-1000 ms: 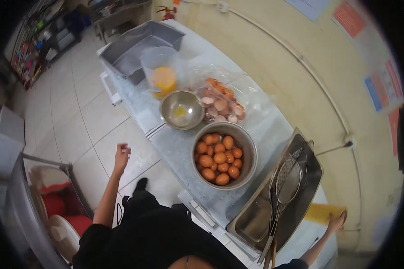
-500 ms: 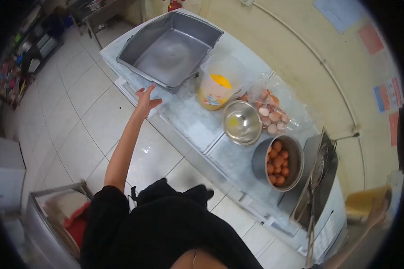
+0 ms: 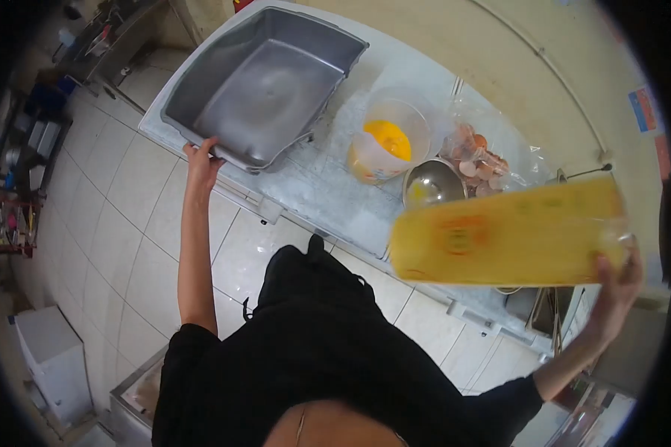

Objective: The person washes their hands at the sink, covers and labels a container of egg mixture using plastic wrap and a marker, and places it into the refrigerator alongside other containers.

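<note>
My left hand [image 3: 203,160] is closed on the near rim of the large grey pan [image 3: 265,89], at the far left end of the counter. On the right, my right hand [image 3: 619,287] grips one end of a big yellow container [image 3: 507,235], held nearly level above the counter. A clear pitcher [image 3: 395,138] with yellow egg liquid stands right of the pan. Beside it is a metal bowl [image 3: 434,182] with a little yellow in it. Eggshells in a plastic bag [image 3: 481,156] lie behind the bowl. The yellow container hides the pot of eggs.
The white counter [image 3: 306,179] runs diagonally along the wall, where a cable [image 3: 555,71] hangs. Part of a metal basin [image 3: 548,305] shows below the yellow container. A white box [image 3: 56,357] stands on the tiled floor at the left, below shelves [image 3: 11,216].
My left hand has reached the pan rim and closed on it. My right hand has brought the yellow container from the far right, low side up over the counter. The view has shifted left.
</note>
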{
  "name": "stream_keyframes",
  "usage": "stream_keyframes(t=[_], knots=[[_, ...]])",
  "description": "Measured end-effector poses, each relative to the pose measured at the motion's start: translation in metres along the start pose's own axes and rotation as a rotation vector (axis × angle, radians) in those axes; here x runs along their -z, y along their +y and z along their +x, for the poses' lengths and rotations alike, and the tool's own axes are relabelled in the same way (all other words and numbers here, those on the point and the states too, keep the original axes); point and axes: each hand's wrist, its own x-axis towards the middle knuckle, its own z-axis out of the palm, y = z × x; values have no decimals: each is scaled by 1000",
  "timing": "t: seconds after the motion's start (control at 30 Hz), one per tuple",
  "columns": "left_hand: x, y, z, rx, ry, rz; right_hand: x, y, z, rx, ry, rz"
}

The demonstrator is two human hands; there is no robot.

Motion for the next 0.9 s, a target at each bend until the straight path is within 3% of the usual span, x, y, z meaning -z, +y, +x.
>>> stream_keyframes(t=[0.07, 0.13, 0.2, 0.27, 0.3, 0.33, 0.37, 0.4, 0.43, 0.5, 0.53, 0.6, 0.67, 0.8, 0.9], knots=[[10, 6, 9, -10, -46, 27, -49, -37, -18, -64, -459, 103], [30, -7, 5, -290, -223, 335, -101, -56, -35, 251, -507, 73], [34, -39, -17, -140, 10, -85, -136, -64, -41, 340, -514, 90], [35, -74, -59, 110, 72, -103, -163, -66, -48, 46, -660, 135], [52, -118, -67, 146, -106, 185, -174, -65, -52, 19, -647, 128], [17, -94, -95, 652, -89, -274, -185, -64, -57, -131, -551, 202], [-6, -84, -109, 886, -147, -253, -195, -63, -60, -271, -450, 269], [-20, -78, -114, 1119, -206, -229, -202, -60, -64, -280, -439, 250], [-28, -72, -112, 1138, -221, -222, -207, -57, -72, -325, -376, 235], [-39, -68, -109, 733, -540, -66, -219, -49, -96, -462, -195, 343], [-28, -82, -99, 635, -539, -12, -220, -44, -110, -476, -182, 324], [-36, -60, -87, 460, -551, 176, -225, -30, -135, -687, 93, 512], [-48, -37, -83, 436, -606, 202, -232, 10, -170, -704, 243, 601], [-69, -24, -89, 350, -712, 391, -247, 87, -217, -881, 219, 584], [-76, -36, -94, 264, -695, 386, -240, 126, -225, -829, 172, 610]])
